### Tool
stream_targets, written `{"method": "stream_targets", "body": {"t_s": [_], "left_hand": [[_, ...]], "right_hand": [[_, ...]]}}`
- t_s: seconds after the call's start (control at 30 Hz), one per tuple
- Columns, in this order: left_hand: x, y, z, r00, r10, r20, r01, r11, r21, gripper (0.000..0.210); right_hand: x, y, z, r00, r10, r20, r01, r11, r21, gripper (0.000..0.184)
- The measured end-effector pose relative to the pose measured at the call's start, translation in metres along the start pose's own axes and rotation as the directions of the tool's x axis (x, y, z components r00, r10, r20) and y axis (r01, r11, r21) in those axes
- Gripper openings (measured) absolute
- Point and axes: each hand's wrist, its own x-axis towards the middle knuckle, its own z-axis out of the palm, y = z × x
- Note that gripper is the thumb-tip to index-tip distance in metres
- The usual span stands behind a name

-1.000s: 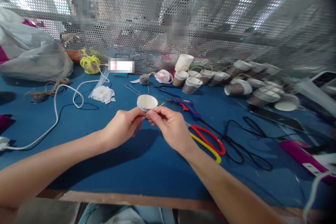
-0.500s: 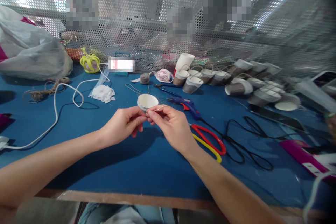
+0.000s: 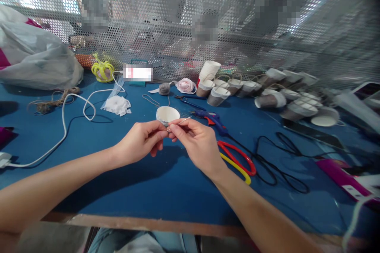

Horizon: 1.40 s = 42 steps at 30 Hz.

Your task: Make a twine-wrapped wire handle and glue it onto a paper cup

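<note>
In the middle of the blue table, my left hand and my right hand meet fingertip to fingertip. Both are closed in a pinch on a thin cord, whose pale end sticks out past my right fingers. The rest of the cord is hidden between the fingertips. Just behind them stands a white paper cup, its open mouth up and its lower part covered by my hands. A blue glue gun lies right of my right hand. Scissors with red and yellow handles lie partly behind my right wrist.
Grey-wrapped cups with cord handles crowd the back right, near a phone. A purple power strip and black cable lie right. Left are a white cable, twine and white lace. Perforated metal rises behind.
Both hands keep their pinch at nearly the same spot, with small shifts of the fingers. The cord end by my right fingers shows slightly farther right. The view has shifted slightly.
</note>
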Motion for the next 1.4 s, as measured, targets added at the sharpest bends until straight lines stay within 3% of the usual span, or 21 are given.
{"method": "stream_targets", "body": {"t_s": [0.47,0.77,1.1,1.3,1.4], "left_hand": [[0.005,-0.002,0.000,0.999,-0.026,0.019,0.028,0.994,-0.108,0.021],[0.008,-0.007,0.000,0.998,-0.043,0.043,0.049,0.988,-0.149,0.022],[0.005,-0.005,-0.001,0.983,-0.104,0.151,0.143,0.949,-0.280,0.021],[0.005,-0.005,-0.004,0.959,-0.164,0.231,0.241,0.901,-0.361,0.024],[0.006,-0.007,-0.006,0.956,-0.188,0.226,0.262,0.894,-0.363,0.025]], "right_hand": [[-0.002,-0.002,0.005,0.998,-0.012,-0.058,0.016,0.997,0.071,0.009],[0.001,-0.001,0.004,0.998,0.050,-0.032,-0.047,0.994,0.096,0.011],[0.007,0.008,-0.004,0.992,0.092,0.087,-0.106,0.979,0.173,0.017],[0.011,0.010,-0.008,0.997,0.075,-0.002,-0.073,0.974,0.215,0.015],[0.011,0.009,-0.008,0.993,0.096,0.063,-0.105,0.980,0.167,0.016]]}}
